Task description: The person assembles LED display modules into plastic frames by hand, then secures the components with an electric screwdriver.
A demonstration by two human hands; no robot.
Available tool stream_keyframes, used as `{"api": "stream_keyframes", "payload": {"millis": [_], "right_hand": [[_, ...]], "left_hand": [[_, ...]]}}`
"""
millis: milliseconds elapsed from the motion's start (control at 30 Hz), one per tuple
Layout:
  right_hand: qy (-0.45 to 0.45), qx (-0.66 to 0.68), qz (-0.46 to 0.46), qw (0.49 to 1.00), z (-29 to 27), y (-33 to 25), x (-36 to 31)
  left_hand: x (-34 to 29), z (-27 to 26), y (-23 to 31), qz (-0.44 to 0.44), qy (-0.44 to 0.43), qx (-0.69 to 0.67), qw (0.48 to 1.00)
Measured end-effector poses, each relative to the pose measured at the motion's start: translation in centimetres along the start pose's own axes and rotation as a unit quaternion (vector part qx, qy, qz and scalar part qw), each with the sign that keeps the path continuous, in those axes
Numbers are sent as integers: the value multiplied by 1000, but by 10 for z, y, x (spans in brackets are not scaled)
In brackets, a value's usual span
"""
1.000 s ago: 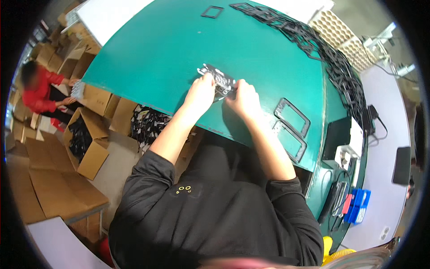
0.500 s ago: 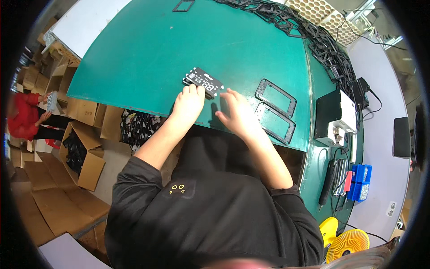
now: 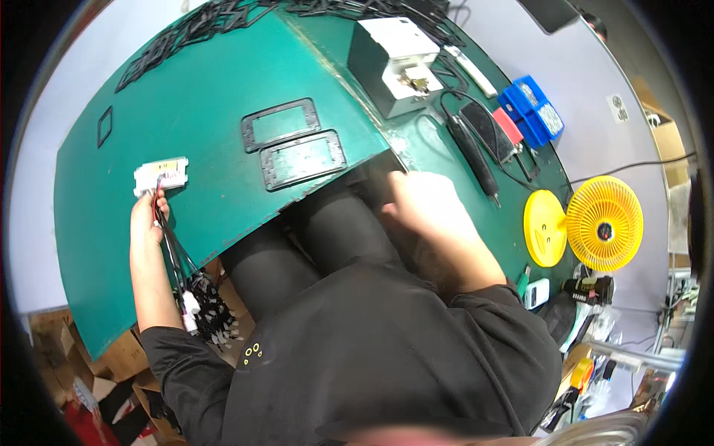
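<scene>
My left hand [image 3: 151, 214] is closed on the lower edge of a display module [image 3: 165, 175], whose white back with a yellowish label faces up over the green table. Red and black wires [image 3: 172, 249] run from the module past my wrist to white plugs [image 3: 191, 306] below the table edge. My right hand [image 3: 431, 204] is above the table's near edge, right of my lap. It looks empty, thumb apart from the fingers, though glare washes it out. Two black rectangular frames [image 3: 279, 123] lie between my hands, the nearer one [image 3: 303, 161] partly beside the other.
A chain of black frames [image 3: 195, 33] lines the far edge. Right are a white-and-black box device [image 3: 394, 63], a black electric screwdriver [image 3: 474, 160], blue bins [image 3: 532, 111] and a yellow fan [image 3: 604, 223]. A dark cable bundle [image 3: 212, 308] hangs below the table's left edge.
The view has swung right. The module has turned from its display face to its white back, with wires now showing. My right hand has moved away from it to the right.
</scene>
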State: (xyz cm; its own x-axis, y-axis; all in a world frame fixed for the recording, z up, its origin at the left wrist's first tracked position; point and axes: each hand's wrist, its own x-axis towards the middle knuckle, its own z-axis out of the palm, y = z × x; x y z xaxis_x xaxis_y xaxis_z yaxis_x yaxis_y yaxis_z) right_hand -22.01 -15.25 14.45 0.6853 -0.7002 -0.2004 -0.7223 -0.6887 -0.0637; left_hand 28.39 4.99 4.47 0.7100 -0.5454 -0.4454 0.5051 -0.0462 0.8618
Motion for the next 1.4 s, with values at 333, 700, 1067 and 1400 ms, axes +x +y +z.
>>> {"api": "stream_keyframes", "payload": {"millis": [333,700,1067,1400], "right_hand": [[164,-120,332,921,60,164,14],[284,652,75,699,14,174,37],[550,642,-144,515,-72,131,166],[556,609,-44,564,-48,131,177]], "left_hand": [[-48,49,19,224,257,782,522],[8,26,58,302,-181,735,579],[-73,-13,109,431,-144,428,781],[-144,55,108,495,-117,538,673]]}}
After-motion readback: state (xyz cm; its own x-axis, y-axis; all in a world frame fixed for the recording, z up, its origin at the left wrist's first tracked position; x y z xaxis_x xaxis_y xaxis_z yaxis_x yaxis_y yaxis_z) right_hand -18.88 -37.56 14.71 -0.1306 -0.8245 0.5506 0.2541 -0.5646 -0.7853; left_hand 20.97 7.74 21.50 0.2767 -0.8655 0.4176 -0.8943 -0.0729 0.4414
